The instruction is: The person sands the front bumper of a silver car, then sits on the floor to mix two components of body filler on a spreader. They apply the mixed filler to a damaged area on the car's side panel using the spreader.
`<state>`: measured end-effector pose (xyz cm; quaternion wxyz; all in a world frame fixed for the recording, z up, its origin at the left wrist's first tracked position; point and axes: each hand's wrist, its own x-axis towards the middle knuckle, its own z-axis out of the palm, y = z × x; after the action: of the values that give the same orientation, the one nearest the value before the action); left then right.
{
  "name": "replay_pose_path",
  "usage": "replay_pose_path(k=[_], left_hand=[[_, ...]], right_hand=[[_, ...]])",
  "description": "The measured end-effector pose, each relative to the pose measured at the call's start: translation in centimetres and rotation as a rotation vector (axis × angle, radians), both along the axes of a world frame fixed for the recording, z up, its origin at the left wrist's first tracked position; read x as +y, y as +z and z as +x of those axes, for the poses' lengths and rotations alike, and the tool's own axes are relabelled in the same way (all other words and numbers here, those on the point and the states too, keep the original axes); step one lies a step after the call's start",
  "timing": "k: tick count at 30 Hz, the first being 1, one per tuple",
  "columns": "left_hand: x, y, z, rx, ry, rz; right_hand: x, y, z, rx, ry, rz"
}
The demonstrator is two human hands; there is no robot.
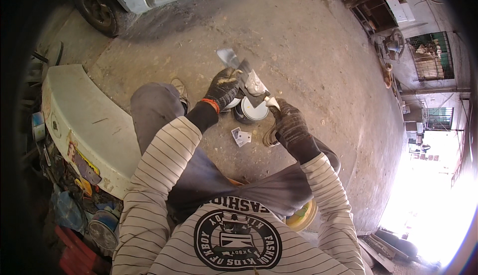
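My left hand (224, 87), in a dark knit glove with pale smears, is closed on a dark flat scraper (243, 71). A blurred grey blade (228, 56) sticks out beyond its fingers; whether it belongs to the same tool I cannot tell. My right hand (290, 121), gloved too, grips the white handle of a putty knife (272, 103). A thick lump of whitish putty (255, 83) lies on the blades where the two tools meet. Below them stands a round can with a pale lid (254, 110), with a second lid (232, 103) partly hidden behind my left hand.
Playing cards (241, 136) lie on the concrete floor (308, 51) between my feet. A large pale car panel (92, 120) rests at my left, beside cluttered cans and scraps. A vehicle's wheel (97, 8) stands at the far left. A yellow bucket (302, 218) sits by my right thigh.
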<state>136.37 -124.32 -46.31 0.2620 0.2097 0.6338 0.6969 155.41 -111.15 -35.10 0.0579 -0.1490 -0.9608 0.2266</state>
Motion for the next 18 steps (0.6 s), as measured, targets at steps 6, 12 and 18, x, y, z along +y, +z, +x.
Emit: replay_pose_path(k=[6, 12, 18], left_hand=[[-0.8, 2.2, 0.6, 0.171, 0.015, -0.164], [-1.6, 2.8, 0.6, 0.814, -0.003, -0.378], [-1.4, 1.8, 0.6, 0.774, 0.01, -0.348]], right_hand=[[-0.5, 0.9, -0.2, -0.115, -0.013, 0.011], [-0.3, 0.5, -0.3, -0.08, 0.051, 0.068], [-0.3, 0.7, -0.4, -0.139, 0.039, 0.103]])
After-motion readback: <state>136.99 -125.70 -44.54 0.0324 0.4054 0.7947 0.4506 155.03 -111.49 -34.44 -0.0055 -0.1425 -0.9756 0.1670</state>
